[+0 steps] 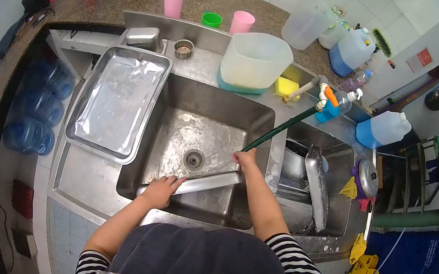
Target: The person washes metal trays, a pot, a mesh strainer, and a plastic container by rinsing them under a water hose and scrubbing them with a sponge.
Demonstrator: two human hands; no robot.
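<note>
In the left basin of the steel sink, a metal tray stands tilted on its side, so mostly its rim shows. My left hand grips the tray's upper edge near its left end, thumb toward the drain. Closed around the lower end of a green hose is my right hand, just above the tray's right end. The hose runs up to a faucet with an orange handle. Whether water flows from it I cannot make out.
A large steel tray lies on the left drainboard. Several metal pans fill the right basin. Behind the sink stand a translucent tub, a yellow sponge and a jug of blue liquid. Pink cups line the counter.
</note>
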